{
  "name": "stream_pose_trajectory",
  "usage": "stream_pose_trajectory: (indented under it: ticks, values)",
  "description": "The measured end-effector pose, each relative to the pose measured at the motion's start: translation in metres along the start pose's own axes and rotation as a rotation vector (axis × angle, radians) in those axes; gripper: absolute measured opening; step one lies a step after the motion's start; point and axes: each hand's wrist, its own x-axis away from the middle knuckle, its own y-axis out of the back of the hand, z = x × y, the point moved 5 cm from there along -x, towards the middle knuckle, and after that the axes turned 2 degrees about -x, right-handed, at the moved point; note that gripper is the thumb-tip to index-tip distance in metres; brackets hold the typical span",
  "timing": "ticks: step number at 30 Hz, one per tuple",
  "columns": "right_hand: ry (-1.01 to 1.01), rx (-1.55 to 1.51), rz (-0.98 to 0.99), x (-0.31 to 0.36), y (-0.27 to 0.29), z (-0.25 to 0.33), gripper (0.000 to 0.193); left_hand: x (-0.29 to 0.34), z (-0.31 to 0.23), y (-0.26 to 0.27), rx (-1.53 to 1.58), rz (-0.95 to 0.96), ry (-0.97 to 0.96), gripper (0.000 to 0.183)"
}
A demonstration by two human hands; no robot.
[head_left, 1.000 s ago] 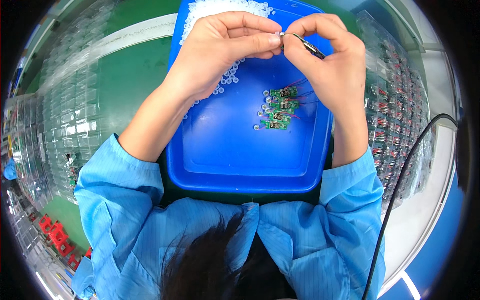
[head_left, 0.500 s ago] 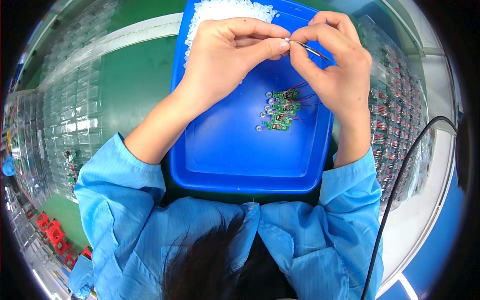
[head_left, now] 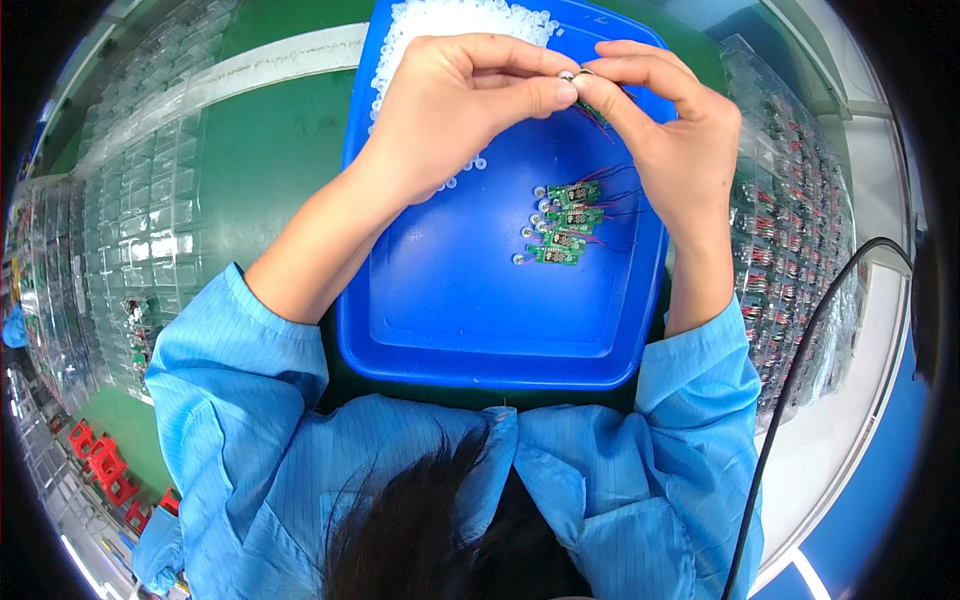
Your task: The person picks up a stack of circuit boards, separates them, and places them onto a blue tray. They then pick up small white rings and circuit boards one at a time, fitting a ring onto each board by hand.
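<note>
Over the far part of a blue plastic tray [head_left: 490,378], my two hands meet fingertip to fingertip. My left hand [head_left: 440,115] pinches a small round silvery part [head_left: 567,75] between thumb and forefinger. My right hand [head_left: 680,130] pinches beside it, closed on a small green circuit board [head_left: 597,114] that is mostly hidden behind the fingers, with thin wires below it. Several similar boards [head_left: 566,222] lie in a loose stack in the tray, their round silvery ends to the left and red and dark wires to the right.
Small translucent white plastic rings [head_left: 450,20] are heaped in the tray's far left corner; a few lie loose near my left wrist. Clear compartment trays [head_left: 140,230] stand at left, and more, filled with wired boards [head_left: 785,230], at right. A black cable [head_left: 800,350] curves along the right.
My right hand's fingers have come closer to the left fingertips, and the forefinger has straightened. The wires that stuck out right of the pinch are now mostly hidden; green board shows below.
</note>
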Motion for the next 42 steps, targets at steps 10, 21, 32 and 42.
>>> stream_pose_trajectory:
  ticks: [10,21,32,42]
  values:
    - [0.051,0.072,0.149,-0.006,0.014,-0.002,0.009,-0.010,-0.047,0.007,-0.423,-0.129,-0.086,0.029]
    - [-0.185,0.093,0.323,0.000,0.002,-0.026,0.013,0.005,-0.034,-0.019,-1.345,0.038,-0.606,0.009]
    - [0.057,0.449,0.203,0.005,-0.018,-0.039,0.025,0.013,-0.017,-0.026,-1.694,-0.020,-0.855,0.011]
    - [-0.202,0.264,0.166,0.003,-0.008,-0.063,0.022,-0.006,-0.013,0.008,-1.064,-0.142,-0.573,0.007]
